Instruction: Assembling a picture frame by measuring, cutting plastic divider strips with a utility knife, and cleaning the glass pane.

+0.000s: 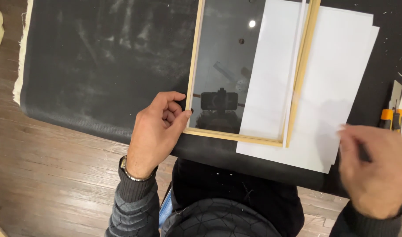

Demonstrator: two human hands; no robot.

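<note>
The frame (236, 136) is seen lying flat on a black mat (100, 66), its long axis running away from the body and tilted slightly to the right. It is made of thin pale wood strips, square in section, around a glass pane (223, 57) that shows dark and glossy with reflections in it. The near left corner of the frame is gripped by the left hand (159, 131): the thumb is laid against the outer edge, the fingers are curled in toward the palm, and the corner is pinched between them. The frame thus lies just to the right of that hand and in contact with it.

White paper (332, 87) is seen partly under the frame's right side, smooth and matt, in at least two stacked sheets with offset corners; part shows through the glass, the rest sticks out to the right and toward the body. The right hand (376, 169) is blurred near the paper's lower right corner; whether it is spread or pinching the sheet cannot be told. Of the two hands, the left is the nearer to the frame, the right the nearer to the paper.

A knife (391, 116) with an orange and black handle is seen at the right edge of the mat. The mat is dusty and scuffed, and is laid on a wooden plank floor (56, 175)
</note>
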